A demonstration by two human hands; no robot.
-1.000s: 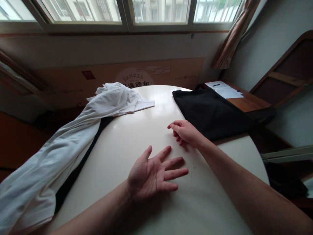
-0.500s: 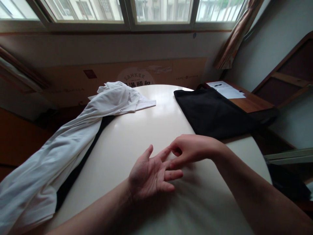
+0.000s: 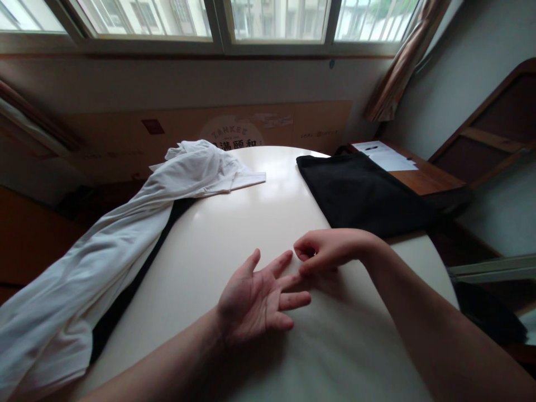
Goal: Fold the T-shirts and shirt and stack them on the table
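While the left hand (image 3: pixel 251 301) is spread palm up, curled right hand (image 3: pixel 333 247) touching its middle finger (image 3: pixel 288 281), pinch unclear.

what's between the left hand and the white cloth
From the left hand, the head view shows white tabletop, then a black strip along the white cloth.

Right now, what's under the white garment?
Black fabric peeks out along the edge of the white garment facing the left hand; whatever else lies beneath is covered.
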